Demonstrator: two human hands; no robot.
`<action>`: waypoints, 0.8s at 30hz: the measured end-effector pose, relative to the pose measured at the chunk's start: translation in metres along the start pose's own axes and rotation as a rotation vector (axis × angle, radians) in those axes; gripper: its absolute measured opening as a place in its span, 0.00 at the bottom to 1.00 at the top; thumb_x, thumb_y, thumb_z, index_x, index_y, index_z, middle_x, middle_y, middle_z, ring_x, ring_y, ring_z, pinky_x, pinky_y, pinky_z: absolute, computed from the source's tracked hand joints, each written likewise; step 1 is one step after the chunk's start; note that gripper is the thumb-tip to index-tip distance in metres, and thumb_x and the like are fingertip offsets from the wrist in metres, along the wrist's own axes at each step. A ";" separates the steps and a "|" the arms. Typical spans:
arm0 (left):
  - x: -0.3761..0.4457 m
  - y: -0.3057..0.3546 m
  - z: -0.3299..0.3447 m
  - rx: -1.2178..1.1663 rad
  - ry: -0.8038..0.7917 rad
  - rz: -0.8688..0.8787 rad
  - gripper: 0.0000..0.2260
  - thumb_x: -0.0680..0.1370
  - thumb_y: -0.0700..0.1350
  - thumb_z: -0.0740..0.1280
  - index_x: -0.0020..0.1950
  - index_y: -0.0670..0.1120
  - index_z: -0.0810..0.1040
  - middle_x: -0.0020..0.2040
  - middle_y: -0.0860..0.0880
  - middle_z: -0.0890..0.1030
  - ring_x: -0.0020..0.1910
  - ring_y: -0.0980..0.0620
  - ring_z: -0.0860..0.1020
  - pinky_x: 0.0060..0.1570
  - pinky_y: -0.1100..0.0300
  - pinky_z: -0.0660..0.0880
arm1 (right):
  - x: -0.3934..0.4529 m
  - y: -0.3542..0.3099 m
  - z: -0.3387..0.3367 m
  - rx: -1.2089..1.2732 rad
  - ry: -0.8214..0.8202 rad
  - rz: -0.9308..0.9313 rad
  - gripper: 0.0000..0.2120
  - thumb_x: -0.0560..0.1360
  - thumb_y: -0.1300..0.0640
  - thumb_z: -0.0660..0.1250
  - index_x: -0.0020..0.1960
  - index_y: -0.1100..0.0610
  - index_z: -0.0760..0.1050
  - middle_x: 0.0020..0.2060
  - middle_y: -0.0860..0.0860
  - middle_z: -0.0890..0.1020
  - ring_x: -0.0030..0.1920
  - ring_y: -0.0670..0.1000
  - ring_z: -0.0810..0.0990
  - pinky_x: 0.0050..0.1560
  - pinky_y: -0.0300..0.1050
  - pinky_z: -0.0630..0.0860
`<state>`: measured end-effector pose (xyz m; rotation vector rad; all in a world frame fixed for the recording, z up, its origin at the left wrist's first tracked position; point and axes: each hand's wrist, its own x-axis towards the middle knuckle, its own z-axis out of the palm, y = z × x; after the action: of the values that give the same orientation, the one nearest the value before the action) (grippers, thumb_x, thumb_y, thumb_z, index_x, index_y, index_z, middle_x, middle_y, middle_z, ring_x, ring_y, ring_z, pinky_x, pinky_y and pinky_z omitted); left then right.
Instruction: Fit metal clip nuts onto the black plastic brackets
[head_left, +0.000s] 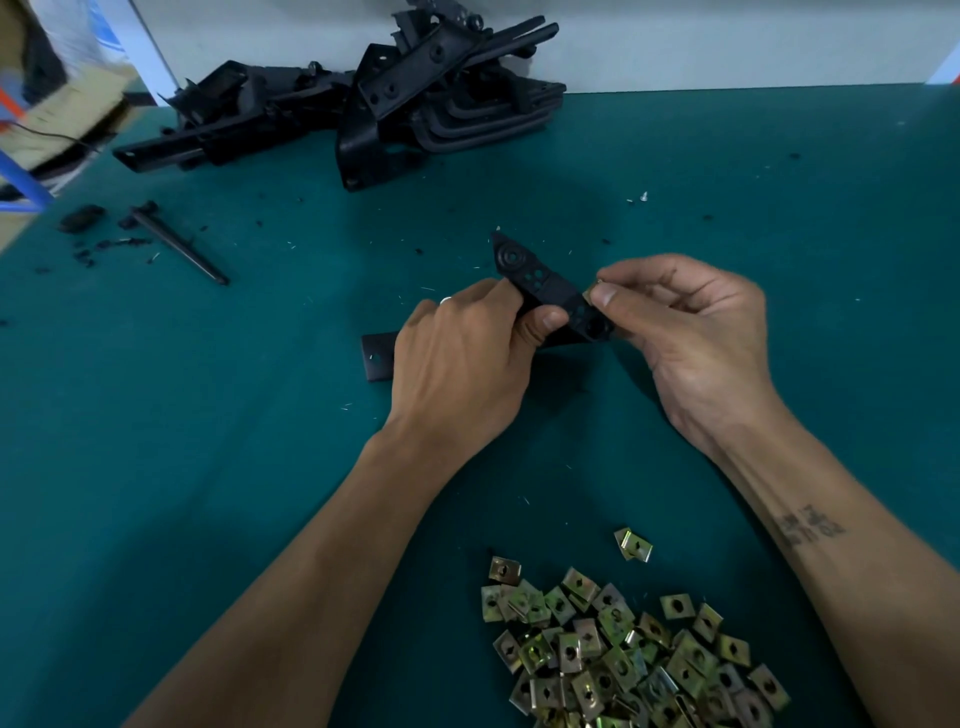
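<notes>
Two hands are working on one black plastic bracket (545, 291) above the green table (779, 208); the left hand (462, 358) is gripping the bracket around its middle, with the fingers curled over it and the thumb pressing near the lower end; the right hand (691, 332) is pinching a small metal clip nut (592, 292) between thumb and forefinger, and is holding it right against the bracket edge, just beyond the left thumb. I cannot tell if the nut is already sliding onto the plastic or is only touching it, because the fingers are covering most of it; so this fitting is, in my judgement, just beginning or half done. No other nut is showing on the visible part of this bracket. Below the right wrist, near the person, a big pile of clip nuts (628, 654) is lying loose, which is suggesting that much work is remaining. Far beyond both hands, at the wall, a heap of black brackets (374, 98) is waiting; if those are already fitted or not, I cannot say, they are too dark and far. Under the left hand another flat black part (378, 357) is lying on the table; to the far left of that hand a thin black rod (179, 244) and some plastic crumbs are lying.
</notes>
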<state>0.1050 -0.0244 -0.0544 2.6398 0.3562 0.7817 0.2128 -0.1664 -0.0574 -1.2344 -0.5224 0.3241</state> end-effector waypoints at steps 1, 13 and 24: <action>0.000 0.000 0.000 0.000 0.003 0.001 0.23 0.83 0.60 0.54 0.48 0.44 0.78 0.41 0.49 0.80 0.39 0.41 0.77 0.40 0.54 0.61 | 0.000 0.000 0.000 -0.007 0.004 -0.010 0.07 0.70 0.67 0.76 0.43 0.57 0.85 0.37 0.53 0.86 0.40 0.50 0.83 0.48 0.44 0.79; 0.000 -0.001 0.000 -0.009 0.032 -0.009 0.21 0.83 0.58 0.57 0.47 0.43 0.78 0.41 0.48 0.80 0.39 0.42 0.77 0.41 0.54 0.62 | -0.002 0.003 0.003 -0.182 -0.028 -0.084 0.09 0.74 0.65 0.74 0.42 0.51 0.83 0.38 0.47 0.85 0.39 0.43 0.80 0.45 0.35 0.76; -0.001 -0.006 -0.002 -0.020 0.055 -0.046 0.15 0.84 0.53 0.62 0.48 0.44 0.79 0.40 0.51 0.79 0.39 0.41 0.77 0.40 0.56 0.58 | -0.007 -0.003 0.005 -0.145 -0.198 0.033 0.07 0.72 0.58 0.67 0.45 0.56 0.85 0.51 0.53 0.85 0.56 0.58 0.82 0.61 0.58 0.75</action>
<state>0.1018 -0.0188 -0.0556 2.5864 0.4199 0.8402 0.2041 -0.1673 -0.0549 -1.3602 -0.7062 0.4453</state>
